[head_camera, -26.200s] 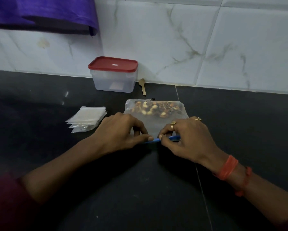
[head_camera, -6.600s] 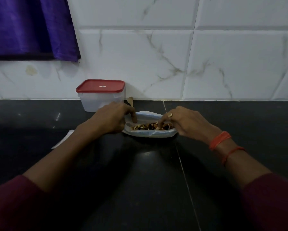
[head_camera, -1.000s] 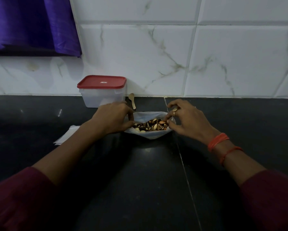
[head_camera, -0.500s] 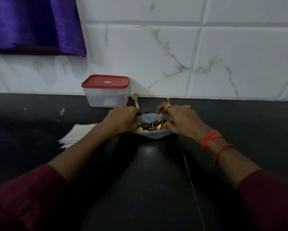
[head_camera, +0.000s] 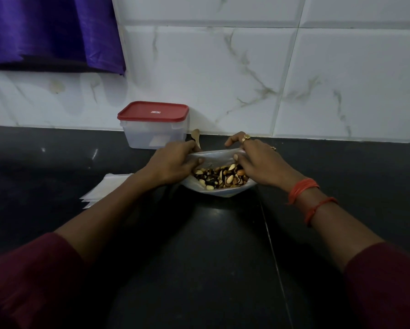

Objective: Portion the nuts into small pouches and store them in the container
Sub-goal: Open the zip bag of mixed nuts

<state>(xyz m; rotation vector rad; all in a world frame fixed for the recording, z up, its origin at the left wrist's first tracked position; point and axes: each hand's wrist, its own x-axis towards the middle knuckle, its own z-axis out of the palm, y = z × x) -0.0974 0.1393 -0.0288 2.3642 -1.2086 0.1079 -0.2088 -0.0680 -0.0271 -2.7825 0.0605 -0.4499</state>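
Bag of nuts sits mid-counter, mouth spread wide; left hand pinches the rim on its 9 o'clock side; right hand pinches the rim on its 3 o'clock side, thumb inside. Stack of pouches lies flat at 9 o'clock of the bag, partly behind the left forearm; container, red lid on, at 11 o'clock by the wall; spoon at 12 o'clock, just behind the left hand. Judgement: bag film is thin, limp and slick; likely to slump if one side is let go; hold at the rim. Nuts are light, loose and roll easily; spooning is safer than pouring.
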